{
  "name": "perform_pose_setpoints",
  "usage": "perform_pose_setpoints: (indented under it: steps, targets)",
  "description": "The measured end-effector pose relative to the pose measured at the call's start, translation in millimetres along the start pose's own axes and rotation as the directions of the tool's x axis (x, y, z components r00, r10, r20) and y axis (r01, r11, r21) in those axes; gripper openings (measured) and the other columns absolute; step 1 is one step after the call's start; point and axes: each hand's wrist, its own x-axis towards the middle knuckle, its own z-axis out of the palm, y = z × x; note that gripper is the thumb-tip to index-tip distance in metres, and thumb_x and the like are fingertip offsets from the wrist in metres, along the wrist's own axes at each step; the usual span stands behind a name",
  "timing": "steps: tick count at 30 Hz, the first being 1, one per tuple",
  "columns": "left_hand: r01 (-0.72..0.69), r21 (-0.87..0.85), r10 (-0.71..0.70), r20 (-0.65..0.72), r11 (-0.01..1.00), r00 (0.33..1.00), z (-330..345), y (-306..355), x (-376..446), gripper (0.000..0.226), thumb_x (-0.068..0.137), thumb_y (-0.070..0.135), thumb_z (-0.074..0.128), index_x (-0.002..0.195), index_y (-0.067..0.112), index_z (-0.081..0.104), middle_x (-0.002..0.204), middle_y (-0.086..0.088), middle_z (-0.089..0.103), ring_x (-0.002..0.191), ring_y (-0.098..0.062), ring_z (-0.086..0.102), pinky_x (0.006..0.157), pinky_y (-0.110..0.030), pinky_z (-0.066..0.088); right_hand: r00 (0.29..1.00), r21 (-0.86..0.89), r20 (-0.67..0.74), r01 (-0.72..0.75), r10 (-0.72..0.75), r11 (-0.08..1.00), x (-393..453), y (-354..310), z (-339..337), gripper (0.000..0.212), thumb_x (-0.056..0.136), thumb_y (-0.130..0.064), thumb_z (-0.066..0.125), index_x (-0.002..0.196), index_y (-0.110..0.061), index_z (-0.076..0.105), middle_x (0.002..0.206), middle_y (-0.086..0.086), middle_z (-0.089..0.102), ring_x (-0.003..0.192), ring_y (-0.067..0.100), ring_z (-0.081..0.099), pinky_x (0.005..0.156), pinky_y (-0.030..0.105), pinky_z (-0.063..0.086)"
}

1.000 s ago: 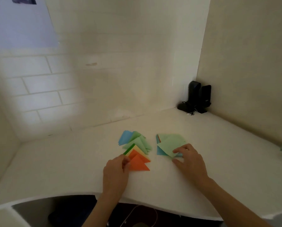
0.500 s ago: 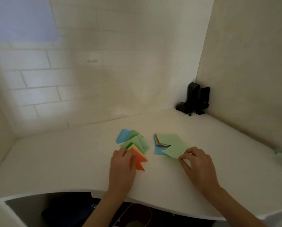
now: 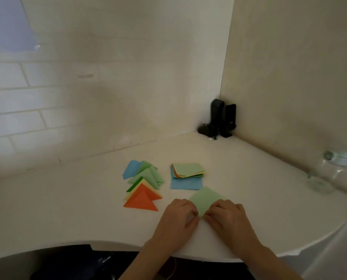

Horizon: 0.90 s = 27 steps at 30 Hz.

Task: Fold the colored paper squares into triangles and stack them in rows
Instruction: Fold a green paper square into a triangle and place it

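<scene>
On white counter (image 3: 67,209), your left hand (image 3: 176,217) and right hand (image 3: 227,217) are both pinching near corner of light green square (image 3: 205,199).

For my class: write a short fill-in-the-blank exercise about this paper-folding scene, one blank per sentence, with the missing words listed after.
1. Both hands hold the near corner of a light ____ paper square.
2. The nearest folded triangle is ____.
3. The bottom sheet of the unfolded stack is ____.
4. The folded triangles lie to the ____ of that stack.

Missing words: green; orange; blue; left
</scene>
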Motion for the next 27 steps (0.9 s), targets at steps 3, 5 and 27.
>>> perform_pose_setpoints:
  steps: [3,5,27]
  targets:
    - [0.028,-0.014,-0.029,-0.019,1.0,0.999,2.6,-3.3,1.4,0.019,0.078,0.037,0.058,0.081,0.02,0.063,0.09,0.008,0.063,0.088,-0.008,0.052,0.081,-0.026,0.04,0.995,0.123,0.089,-0.052,0.041,0.991,3.0,5.5,4.0,0.023,0.079,-0.049,0.046,0.078,-0.035,0.065,0.083,-0.019,0.061,0.078,0.005,0.055,0.064,0.029,0.04]
    - [0.068,-0.024,-0.068,-0.023,0.997,0.997,4.3,-4.1,3.6,0.02,0.076,0.041,0.058,0.078,0.022,0.062,0.088,0.01,0.063,0.087,-0.008,0.052,0.08,-0.028,0.042,0.984,0.205,0.166,-0.104,0.07,0.973,9.4,8.7,4.9,0.03,0.077,-0.052,0.046,0.078,-0.031,0.068,0.083,-0.016,0.063,0.077,0.009,0.058,0.067,0.03,0.044]
    - [0.398,-0.162,-0.374,0.16,0.903,0.914,0.6,-11.8,30.4,0.023,0.065,0.018,0.078,0.074,0.032,0.063,0.087,0.01,0.063,0.082,-0.005,0.057,0.073,-0.01,0.04,0.852,0.393,0.484,-0.415,0.199,0.821,37.6,17.3,-4.0,0.023,0.068,-0.02,0.079,0.076,-0.033,0.062,0.078,-0.011,0.06,0.062,-0.005,0.053,0.062,0.007,0.039]
